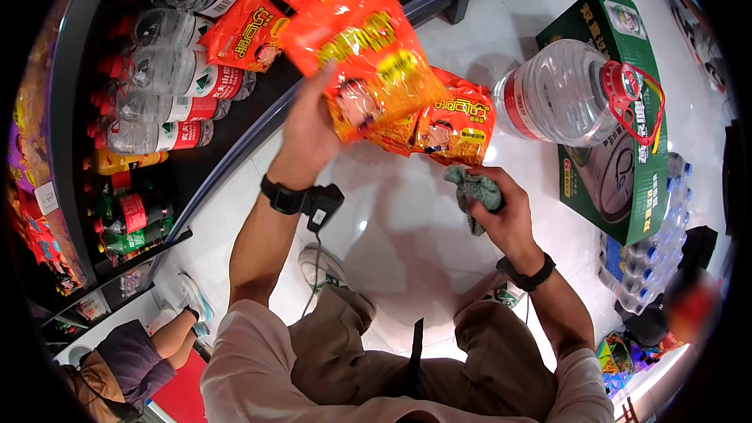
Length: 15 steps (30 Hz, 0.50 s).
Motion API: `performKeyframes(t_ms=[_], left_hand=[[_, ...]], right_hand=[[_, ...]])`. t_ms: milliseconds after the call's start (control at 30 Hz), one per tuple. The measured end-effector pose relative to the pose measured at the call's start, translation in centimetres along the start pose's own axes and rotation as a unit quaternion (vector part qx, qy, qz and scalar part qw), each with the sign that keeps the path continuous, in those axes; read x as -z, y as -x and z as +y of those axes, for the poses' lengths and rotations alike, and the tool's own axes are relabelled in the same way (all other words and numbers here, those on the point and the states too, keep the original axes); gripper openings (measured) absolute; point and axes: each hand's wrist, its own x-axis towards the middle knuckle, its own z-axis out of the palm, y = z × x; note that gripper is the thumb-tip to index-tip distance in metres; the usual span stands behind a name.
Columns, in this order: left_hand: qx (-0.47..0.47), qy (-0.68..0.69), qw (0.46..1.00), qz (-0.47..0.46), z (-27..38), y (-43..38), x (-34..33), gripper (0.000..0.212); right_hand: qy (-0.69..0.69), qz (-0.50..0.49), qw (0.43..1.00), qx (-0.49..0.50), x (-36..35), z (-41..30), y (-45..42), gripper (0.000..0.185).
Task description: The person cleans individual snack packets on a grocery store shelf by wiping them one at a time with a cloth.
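My left hand grips a red-orange snack bag by its near left edge; the bag is slightly blurred. In my right hand is a bunched grey-green cloth. More snack bags of the same kind lie on the floor just beyond the cloth, partly covered by the held bag. Further red snack bags rest on the dark shelf to the left, beside large water bottles lying with their labels towards me.
A big clear water jug with a red handle stands at the right, before a green cardboard box. Wrapped water bottles sit nearer. Bottled drinks fill the left shelf. Another person is at the lower left.
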Motion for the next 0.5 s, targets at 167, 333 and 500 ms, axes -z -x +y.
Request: performKeyframes(t_ms=[167,333,500], left_hand=[[0.204,0.041,0.978,-0.027,-3.9,1.8,1.4,0.057],[0.162,-0.04,0.985,-0.037,-5.7,2.5,0.4,0.05],[0.07,-0.331,0.937,-0.088,-8.2,2.5,-0.1,0.046]], right_hand=[[-0.106,-0.018,0.988,-0.106,0.0,0.3,1.3,0.034],[-0.108,0.063,0.988,-0.086,2.3,-0.1,0.5,0.034],[0.083,0.164,0.978,0.099,3.6,-6.0,-1.6,0.042]])
